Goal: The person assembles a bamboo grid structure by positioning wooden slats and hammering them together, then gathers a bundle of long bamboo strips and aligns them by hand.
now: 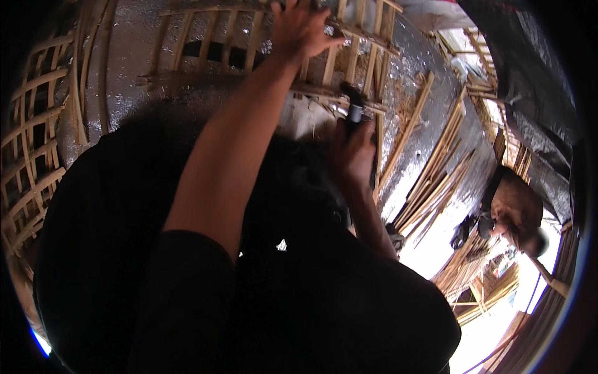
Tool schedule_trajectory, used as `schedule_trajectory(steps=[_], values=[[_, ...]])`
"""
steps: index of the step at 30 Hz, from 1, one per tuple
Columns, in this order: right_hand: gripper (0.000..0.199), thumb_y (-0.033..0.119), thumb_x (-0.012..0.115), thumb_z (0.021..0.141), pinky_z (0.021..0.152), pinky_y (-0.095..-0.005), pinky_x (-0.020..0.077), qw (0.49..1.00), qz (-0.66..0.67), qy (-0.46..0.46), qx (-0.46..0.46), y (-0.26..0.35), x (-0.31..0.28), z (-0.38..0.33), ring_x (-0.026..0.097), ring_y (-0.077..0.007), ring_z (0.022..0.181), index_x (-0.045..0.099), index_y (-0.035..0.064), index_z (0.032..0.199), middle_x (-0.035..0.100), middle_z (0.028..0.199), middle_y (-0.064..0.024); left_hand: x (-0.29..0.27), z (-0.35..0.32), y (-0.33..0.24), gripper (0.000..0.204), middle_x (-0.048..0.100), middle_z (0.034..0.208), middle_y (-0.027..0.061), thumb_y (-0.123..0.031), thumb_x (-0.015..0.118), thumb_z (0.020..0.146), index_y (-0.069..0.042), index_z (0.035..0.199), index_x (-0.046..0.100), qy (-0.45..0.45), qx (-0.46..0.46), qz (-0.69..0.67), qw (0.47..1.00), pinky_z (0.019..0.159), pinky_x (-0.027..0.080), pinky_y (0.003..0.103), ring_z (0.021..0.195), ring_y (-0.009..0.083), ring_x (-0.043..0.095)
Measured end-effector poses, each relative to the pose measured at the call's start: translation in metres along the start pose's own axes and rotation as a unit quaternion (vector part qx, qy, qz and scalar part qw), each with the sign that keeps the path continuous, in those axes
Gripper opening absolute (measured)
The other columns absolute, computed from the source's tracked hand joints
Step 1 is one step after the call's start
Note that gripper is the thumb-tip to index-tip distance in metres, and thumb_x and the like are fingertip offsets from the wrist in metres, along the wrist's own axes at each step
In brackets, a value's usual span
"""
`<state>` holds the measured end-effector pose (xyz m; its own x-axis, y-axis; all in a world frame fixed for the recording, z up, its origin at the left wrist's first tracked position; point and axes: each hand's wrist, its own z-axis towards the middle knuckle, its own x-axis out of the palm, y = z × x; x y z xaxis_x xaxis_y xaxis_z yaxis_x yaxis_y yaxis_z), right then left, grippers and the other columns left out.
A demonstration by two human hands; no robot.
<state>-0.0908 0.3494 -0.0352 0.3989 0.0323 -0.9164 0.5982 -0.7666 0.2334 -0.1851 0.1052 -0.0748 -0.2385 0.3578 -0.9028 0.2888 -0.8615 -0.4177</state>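
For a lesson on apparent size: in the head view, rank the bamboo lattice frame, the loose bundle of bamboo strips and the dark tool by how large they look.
1. bamboo lattice frame
2. bundle of bamboo strips
3. dark tool, held by the right hand

Fisheye bending and differing nearness make true sizes unsure.

Exposure is uneven: the lower right is blown out to white by daylight, while the dark clothing [249, 299] at centre falls into near-black shadow without detail. Glare speckles the silver sheet [124, 37]. Fisheye bending curves the bamboo slats [37, 162] towards a black rim.
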Motion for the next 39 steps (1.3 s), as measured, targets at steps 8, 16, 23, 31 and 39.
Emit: schedule_trajectory(steps=[8, 16, 23, 31, 39], values=[[0.035, 0.026, 0.058, 0.102, 0.067, -0.0487, 0.0526, 0.956, 0.244, -0.147, 0.064, -0.024, -0.008, -0.021, 0.066, -0.0402, 0.078, 0.054, -0.0003, 0.125, 0.067, 0.087, -0.0233, 0.033, -0.003, 0.004, 0.069, 0.068, 0.105, 0.0111, -0.075, 0.078, 0.067, -0.021, 0.109, 0.077, -0.165, 0.066, 0.074, 0.981, 0.088, 0.036, 0.053, 0.109, 0.0312, 0.053], [0.047, 0.031, 0.064, 0.101, 0.077, -0.0497, 0.0531, 0.894, 0.368, -0.159, 0.201, -0.035, 0.017, -0.059, 0.069, -0.0478, 0.097, 0.055, -0.0076, 0.125, 0.071, 0.099, -0.0298, 0.055, 0.007, -0.044, 0.068, 0.068, 0.102, 0.0128, -0.076, 0.073, 0.073, -0.018, 0.108, 0.076, -0.155, 0.04, 0.085, 0.983, 0.086, 0.035, 0.054, 0.11, 0.0317, 0.053], [0.04, 0.029, 0.065, 0.101, 0.068, -0.0465, 0.0523, 0.914, 0.326, -0.165, 0.179, -0.038, 0.032, -0.048, 0.073, -0.0394, 0.084, 0.055, -0.0061, 0.118, 0.071, 0.088, -0.025, 0.047, 0.014, -0.038, 0.071, 0.068, 0.12, 0.0151, -0.078, 0.061, 0.083, -0.02, 0.123, 0.072, -0.031, 0.038, 0.106, 0.993, 0.095, 0.038, 0.064, 0.122, 0.0399, 0.052], [0.021, 0.023, 0.059, 0.105, 0.046, -0.0347, 0.0404, 0.793, 0.554, -0.129, 0.217, -0.016, 0.021, -0.024, 0.057, -0.0188, 0.054, 0.052, 0.0037, 0.101, 0.058, 0.067, -0.0085, 0.045, 0.002, -0.001, 0.052, 0.07, 0.115, 0.0075, -0.062, 0.058, 0.095, -0.022, 0.126, 0.066, -0.049, 0.198, 0.103, 0.973, 0.095, 0.042, 0.059, 0.118, 0.0309, 0.056], [0.02, 0.023, 0.056, 0.106, 0.038, -0.0273, 0.0367, 0.832, 0.526, -0.102, 0.145, -0.031, 0.024, -0.029, 0.049, -0.012, 0.045, 0.052, 0.0062, 0.097, 0.054, 0.067, -0.0033, 0.045, 0.003, 0.001, 0.037, 0.072, 0.108, 0.0032, -0.045, 0.07, 0.09, -0.02, 0.117, 0.07, -0.091, 0.207, 0.07, 0.971, 0.087, 0.05, 0.05, 0.107, 0.0294, 0.061]])
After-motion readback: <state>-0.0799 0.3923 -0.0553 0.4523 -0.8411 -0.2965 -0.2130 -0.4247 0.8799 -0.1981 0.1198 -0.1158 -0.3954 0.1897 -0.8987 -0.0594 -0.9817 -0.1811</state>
